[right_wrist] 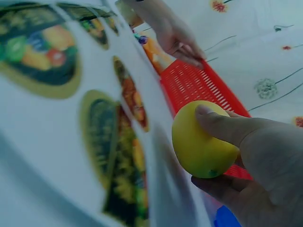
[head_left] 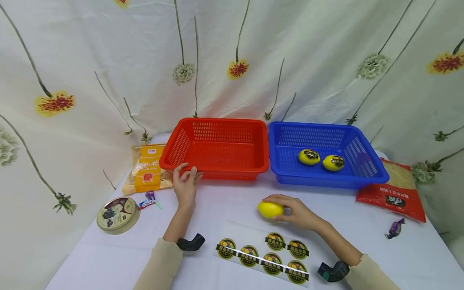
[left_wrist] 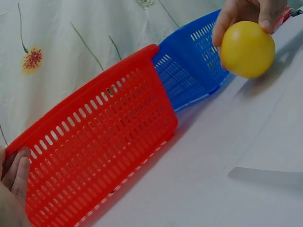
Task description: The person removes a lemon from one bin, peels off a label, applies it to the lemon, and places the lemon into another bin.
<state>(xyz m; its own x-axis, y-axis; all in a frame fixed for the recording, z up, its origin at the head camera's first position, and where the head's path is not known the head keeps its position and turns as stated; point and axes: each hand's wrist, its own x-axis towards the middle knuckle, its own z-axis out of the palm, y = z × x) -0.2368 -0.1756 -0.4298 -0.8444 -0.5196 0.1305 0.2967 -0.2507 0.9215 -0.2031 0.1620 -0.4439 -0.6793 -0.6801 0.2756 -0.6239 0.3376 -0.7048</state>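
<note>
My right hand (head_left: 295, 211) holds a yellow lemon (head_left: 270, 210) between thumb and fingers, over the white table in front of the baskets. In the right wrist view no sticker shows on the visible side of this lemon (right_wrist: 196, 142). My left hand (head_left: 185, 187) grips the front rim of the red plastic basket (head_left: 226, 151) near its left corner. Below the right hand lies a clear sheet of round fruit stickers (head_left: 250, 255). Two lemons with stickers, one on the left (head_left: 309, 157) and one on the right (head_left: 333, 162), sit in the blue basket (head_left: 315, 179).
Left of the red basket are a yellow food bag (head_left: 146, 169), a round tin (head_left: 117, 213) and small wrapped sweets (head_left: 150, 195). A red bag (head_left: 395, 193) stands beside the blue basket, with a purple wrapped candy (head_left: 395, 228) near it. A flowered cloth (head_left: 232, 92) hangs behind.
</note>
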